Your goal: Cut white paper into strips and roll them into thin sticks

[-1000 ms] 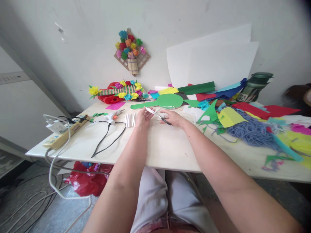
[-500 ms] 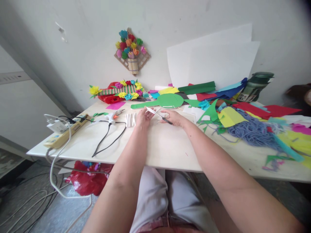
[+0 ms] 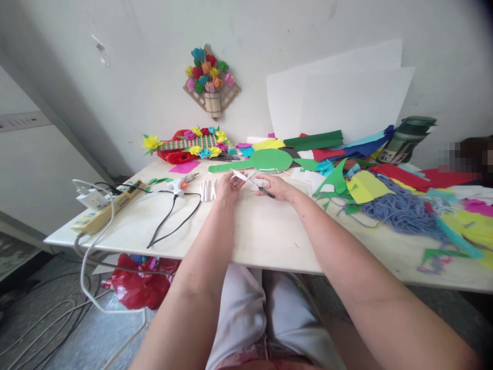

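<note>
Head view: left hand (image 3: 227, 187) pinches white paper strip (image 3: 239, 176) above bench (image 3: 262, 231). Right hand (image 3: 278, 188) closed around scissors (image 3: 259, 187), blades at strip. Small white paper stack (image 3: 208, 190) just left of left hand; green paddle cutout (image 3: 265, 160) behind; glue gun (image 3: 180, 183) further left.

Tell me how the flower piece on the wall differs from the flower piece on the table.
The wall flower piece hangs upright on a diamond-shaped lattice with the blooms bunched together. The table flower piece lies low against the wall, its blooms strung along a striped green and red band. Both carry small paper flowers in mixed bright colours.
</note>
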Available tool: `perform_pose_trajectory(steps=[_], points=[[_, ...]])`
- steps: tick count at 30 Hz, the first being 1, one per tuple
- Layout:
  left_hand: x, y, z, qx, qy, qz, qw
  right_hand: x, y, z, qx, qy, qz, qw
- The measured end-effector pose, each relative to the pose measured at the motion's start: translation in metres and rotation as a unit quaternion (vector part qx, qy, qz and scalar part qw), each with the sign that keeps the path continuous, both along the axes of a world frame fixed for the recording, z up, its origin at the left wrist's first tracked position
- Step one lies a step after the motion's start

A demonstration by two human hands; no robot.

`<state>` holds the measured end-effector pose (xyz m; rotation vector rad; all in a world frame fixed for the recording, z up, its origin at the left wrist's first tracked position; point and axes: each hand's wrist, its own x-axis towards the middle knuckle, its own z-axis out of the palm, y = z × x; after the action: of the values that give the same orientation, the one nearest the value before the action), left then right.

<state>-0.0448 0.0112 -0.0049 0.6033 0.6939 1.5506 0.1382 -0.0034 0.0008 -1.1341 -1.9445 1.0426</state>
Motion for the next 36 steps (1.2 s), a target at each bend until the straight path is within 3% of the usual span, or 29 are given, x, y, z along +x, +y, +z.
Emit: perform_pose_trajectory(steps=[14,25,31,36], points=[[0.000,-0.001,0.003,-0.017,-0.012,0.007,1.000,-0.001,0.000,-0.001,0.031,-0.026,-0.015,0.999],[0.001,-0.001,0.004,-0.028,-0.008,0.003,1.000,-0.001,-0.007,0.007,0.011,-0.031,-0.009,0.999],[0.001,0.000,0.000,-0.011,-0.011,0.018,1.000,-0.001,-0.006,0.005,0.023,-0.067,-0.030,0.997],[0.000,0.000,-0.001,0.003,0.005,0.016,1.000,0.001,-0.004,0.001,0.006,-0.039,-0.015,0.999]])
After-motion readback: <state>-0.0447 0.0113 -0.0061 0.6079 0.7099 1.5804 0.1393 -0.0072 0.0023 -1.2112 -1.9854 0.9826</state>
